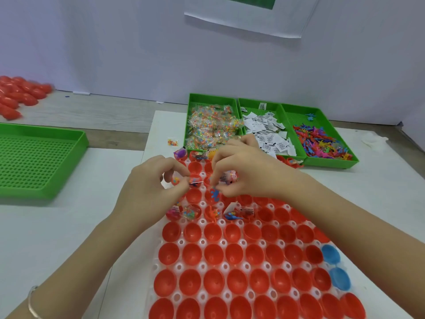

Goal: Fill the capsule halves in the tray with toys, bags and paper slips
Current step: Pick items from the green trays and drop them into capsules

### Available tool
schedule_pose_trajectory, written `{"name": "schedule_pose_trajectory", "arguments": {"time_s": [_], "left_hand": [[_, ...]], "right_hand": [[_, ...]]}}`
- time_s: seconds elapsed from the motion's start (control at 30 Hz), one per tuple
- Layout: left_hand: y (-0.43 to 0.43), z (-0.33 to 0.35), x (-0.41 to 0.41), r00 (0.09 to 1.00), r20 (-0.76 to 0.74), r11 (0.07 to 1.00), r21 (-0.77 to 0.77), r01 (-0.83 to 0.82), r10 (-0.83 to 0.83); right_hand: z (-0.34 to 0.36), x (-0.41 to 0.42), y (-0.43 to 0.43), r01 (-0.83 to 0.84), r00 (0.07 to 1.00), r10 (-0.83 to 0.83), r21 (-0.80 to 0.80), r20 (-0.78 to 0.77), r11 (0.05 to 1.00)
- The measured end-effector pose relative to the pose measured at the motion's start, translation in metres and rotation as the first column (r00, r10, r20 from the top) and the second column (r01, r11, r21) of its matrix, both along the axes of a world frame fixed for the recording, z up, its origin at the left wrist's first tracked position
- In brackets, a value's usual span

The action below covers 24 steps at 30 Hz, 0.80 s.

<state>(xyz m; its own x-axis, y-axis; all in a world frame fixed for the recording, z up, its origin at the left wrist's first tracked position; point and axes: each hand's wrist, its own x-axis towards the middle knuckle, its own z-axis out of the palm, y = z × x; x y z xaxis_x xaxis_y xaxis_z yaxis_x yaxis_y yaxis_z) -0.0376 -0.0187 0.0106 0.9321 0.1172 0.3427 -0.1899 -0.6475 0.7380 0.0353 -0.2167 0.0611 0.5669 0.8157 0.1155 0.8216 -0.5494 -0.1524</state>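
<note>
Working over a white tray (202, 266) of red halves (213, 254), far rows part-filled; beyond, green bins (326, 162) of bags (211, 127), slips (269, 132), toys (322, 143). Pinching a bag (195, 182) in left hand (151, 187) fingertips; clutching a second bag (230, 177) in curled right hand (248, 173), above a blue toy (215, 195).

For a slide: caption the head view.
Left hand and right hand pinch small bags over red capsule halves in the tray.
</note>
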Motion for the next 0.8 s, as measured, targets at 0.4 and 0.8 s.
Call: {"name": "schedule_pose_trajectory", "arguments": {"time_s": [0.4, 0.8], "left_hand": [[-0.021, 0.011, 0.001, 0.959, 0.020, 0.946, 0.169, 0.276, -0.283], [-0.047, 0.014, 0.024, 0.889, -0.037, 0.679, 0.632, 0.375, -0.456]], "right_hand": [[0.005, -0.018, -0.069, 0.247, 0.962, -0.171, 0.419, -0.211, 0.874], [-0.029, -0.053, -0.100, 0.307, 0.949, -0.294, 0.131, -0.110, 0.942]]}}
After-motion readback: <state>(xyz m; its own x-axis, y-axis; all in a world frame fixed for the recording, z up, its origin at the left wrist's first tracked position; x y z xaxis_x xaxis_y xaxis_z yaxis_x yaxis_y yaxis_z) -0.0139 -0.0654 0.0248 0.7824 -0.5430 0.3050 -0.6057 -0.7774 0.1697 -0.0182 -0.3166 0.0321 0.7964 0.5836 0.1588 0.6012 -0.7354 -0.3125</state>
